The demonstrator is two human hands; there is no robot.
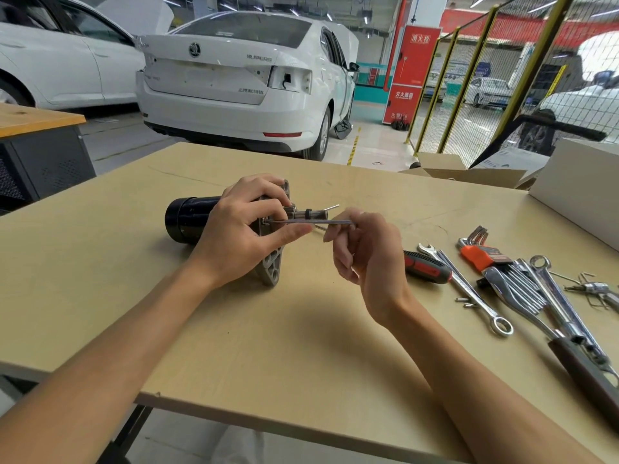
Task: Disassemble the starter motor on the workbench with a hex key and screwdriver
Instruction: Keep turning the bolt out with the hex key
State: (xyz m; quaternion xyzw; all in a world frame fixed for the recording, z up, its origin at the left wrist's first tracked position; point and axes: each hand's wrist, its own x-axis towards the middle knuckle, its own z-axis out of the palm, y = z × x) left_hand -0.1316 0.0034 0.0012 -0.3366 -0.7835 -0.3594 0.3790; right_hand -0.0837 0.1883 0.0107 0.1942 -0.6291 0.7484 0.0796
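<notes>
Workbench top of pale wood (234,329) carries the black-bodied starter motor with a grey cast-metal flange (187,217) at centre frame. The left hand (246,229) clasps its flange end. The right hand (365,249) pinches a thin steel hex key (311,222), tip at the flange; a red-and-black screwdriver handle (427,266) lies just right.

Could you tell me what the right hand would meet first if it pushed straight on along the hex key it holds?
Probably the grey metal mounting flange of the black cylindrical starter motor: the right hand points the thin steel hex key leftward at it, beside the left hand's fingers.
</notes>
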